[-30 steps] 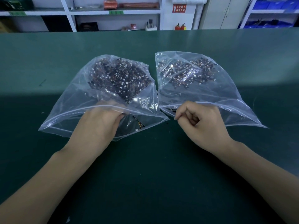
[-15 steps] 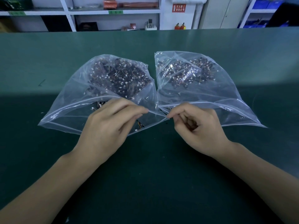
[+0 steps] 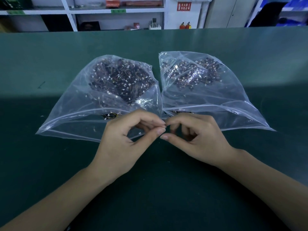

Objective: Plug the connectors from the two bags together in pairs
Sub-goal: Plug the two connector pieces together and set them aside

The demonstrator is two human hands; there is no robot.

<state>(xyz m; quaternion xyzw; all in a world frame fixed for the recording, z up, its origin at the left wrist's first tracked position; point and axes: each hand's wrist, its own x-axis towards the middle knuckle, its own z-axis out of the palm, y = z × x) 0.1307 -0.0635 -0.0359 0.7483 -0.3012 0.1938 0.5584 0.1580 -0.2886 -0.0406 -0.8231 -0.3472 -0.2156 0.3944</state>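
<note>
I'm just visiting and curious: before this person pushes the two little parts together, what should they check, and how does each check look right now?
1. Both clear plastic zip bags, left bag and right bag, within reach on the green table mat: ok.
2. Bag mouths open toward the person: ok.
3. Left hand and right hand brought together, fingertips meeting: ok.
4. Each hand pinching a connector: cannot tell, the parts are too small to see.
5. Connectors lined up: cannot tell.
6. Plenty of small wired connectors left in the bags: ok.

dim, bluish | near table (image 3: 150,189) shadowed | glare on bags | edges warped
</note>
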